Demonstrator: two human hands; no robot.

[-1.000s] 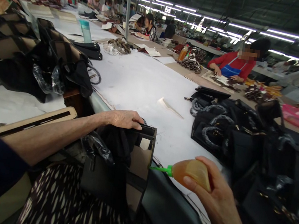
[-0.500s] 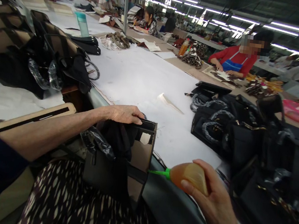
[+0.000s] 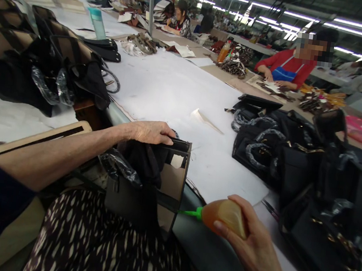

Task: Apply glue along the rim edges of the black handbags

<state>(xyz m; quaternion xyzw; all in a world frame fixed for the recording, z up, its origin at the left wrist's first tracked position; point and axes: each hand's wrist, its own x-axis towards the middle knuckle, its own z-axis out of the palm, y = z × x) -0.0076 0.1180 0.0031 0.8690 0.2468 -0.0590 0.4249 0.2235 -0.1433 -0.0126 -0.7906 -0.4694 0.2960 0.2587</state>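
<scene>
On my lap rests a black handbag (image 3: 132,202), its tan inner side facing right and a plastic-wrapped handle hanging at its left. My left hand (image 3: 153,132) is closed on the bag's top edge, thumb and fingers pinching it. In my right hand (image 3: 250,238) is a squeeze bottle of amber glue (image 3: 224,214), tipped sideways. Its thin green nozzle (image 3: 191,213) points left, and the tip is at the bag's right edge; whether it touches I cannot tell.
Black handbags with wrapped handles lie piled on the right (image 3: 321,185) and the left (image 3: 61,57). A white-covered table (image 3: 174,85) stretches ahead, with a paper scrap (image 3: 205,118) on it. A teal bottle (image 3: 97,23) stands farther back. Across the table a co-worker in red (image 3: 283,67) handles pieces.
The green nozzle and bottle have moved slightly downward and left along the bag's edge. My left hand keeps its hold, a touch higher in view.
</scene>
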